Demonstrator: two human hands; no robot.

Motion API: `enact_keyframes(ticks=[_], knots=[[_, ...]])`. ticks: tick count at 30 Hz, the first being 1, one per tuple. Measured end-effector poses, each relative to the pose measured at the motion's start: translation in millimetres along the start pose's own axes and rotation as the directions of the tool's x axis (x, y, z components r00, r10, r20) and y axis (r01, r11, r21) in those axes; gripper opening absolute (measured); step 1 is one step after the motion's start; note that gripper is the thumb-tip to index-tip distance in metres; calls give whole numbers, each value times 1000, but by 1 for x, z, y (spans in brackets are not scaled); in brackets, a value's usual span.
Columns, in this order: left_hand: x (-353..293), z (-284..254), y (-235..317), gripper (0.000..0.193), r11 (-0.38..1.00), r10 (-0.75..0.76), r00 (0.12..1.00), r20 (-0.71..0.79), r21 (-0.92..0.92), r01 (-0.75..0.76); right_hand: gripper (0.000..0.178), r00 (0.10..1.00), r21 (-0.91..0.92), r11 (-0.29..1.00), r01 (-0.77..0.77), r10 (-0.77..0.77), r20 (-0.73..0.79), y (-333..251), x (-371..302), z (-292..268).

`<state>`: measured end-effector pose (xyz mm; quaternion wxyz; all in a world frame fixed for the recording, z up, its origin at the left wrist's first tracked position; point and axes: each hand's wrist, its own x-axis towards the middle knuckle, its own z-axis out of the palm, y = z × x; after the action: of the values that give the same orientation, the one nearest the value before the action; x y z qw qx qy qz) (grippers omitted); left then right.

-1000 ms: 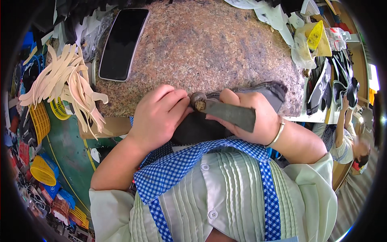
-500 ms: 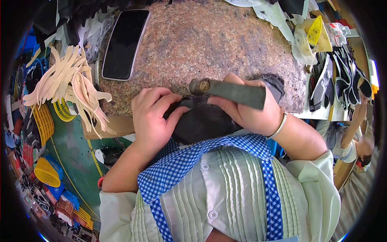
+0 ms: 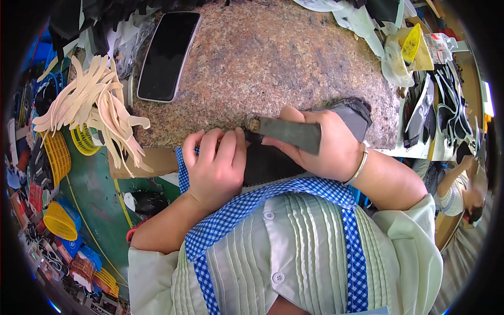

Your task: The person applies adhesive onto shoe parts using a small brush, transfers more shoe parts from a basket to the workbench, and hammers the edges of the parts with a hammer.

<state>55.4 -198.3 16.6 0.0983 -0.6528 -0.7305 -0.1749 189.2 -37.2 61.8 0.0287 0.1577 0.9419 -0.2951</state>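
Note:
My right hand [image 3: 338, 144] is wrapped round a hammer [image 3: 291, 134] with a round metal face and a long, flat grey peen. The hammer head is over the near edge of a speckled stone slab [image 3: 252, 58]. Below it, a black leather piece [image 3: 270, 165] with a stitched lower edge lies against the slab's edge and my apron. The fingers of my left hand [image 3: 218, 165] are bent together over the left part of that piece, their tips close to the hammer's face. My left thumb is hidden.
A black-screened phone [image 3: 168, 58] rests on the slab's upper left. Beige strips [image 3: 100, 100] hang at the left. Stacked dark pieces [image 3: 349, 115] lie right of the hammer. A yellow brush-like item [image 3: 411, 43] is at upper right. Another person [image 3: 457, 184] sits far right.
My left hand has shifted right, and its fingers now cover more of the leather piece. The hammer has moved left and nearer to me with my right hand.

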Motion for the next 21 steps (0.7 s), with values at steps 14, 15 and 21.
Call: enact_keyframes(ticks=[14,15,21], knots=[[-4,-10,-7,15,996,-1,1000,30,-90,4,30,985,-76,982,175,-174,15,-11,13,-4],[-8,-5,-9,17,994,-48,999,-2,-102,48,30,988,-111,982,152,-148,45,-12,15,-2],[9,2,-17,27,903,-73,996,48,-420,86,27,944,-440,898,-10,-136,-300,41,58,-12]])
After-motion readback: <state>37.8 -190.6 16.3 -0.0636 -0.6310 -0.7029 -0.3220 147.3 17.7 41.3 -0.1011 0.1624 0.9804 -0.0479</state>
